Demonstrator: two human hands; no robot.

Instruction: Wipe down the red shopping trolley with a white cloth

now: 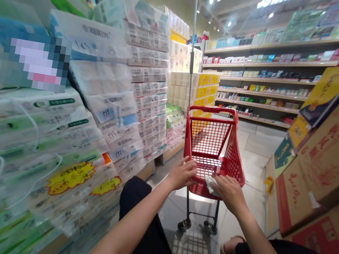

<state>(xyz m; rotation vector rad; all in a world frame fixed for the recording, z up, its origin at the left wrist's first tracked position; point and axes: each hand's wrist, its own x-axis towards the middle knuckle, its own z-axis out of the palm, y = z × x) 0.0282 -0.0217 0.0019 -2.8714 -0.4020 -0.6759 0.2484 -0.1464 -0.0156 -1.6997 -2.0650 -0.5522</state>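
A red plastic shopping cart [237, 162] with grid walls and black legs stands in front of my knees. At the left of the basket's near rim, my left hand [182, 174] holds the edge with its fingers bent over it. My right hand [229, 192] presses a crumpled white cloth or tissue [211, 185] against the near rim, its fingers closed over the cloth. Part of the cloth is hidden beneath the fingers. The two hands are a short way apart.
Stacked tissue packs [119, 114] with price signs rise on the left. Cardboard cartons [331, 149] crowd the right side. Shelves of small boxed goods [259, 77] line the back. A thin pole [194, 40] stands beyond the cart. A shoe [230, 250] rests on the tiled floor [242, 217].
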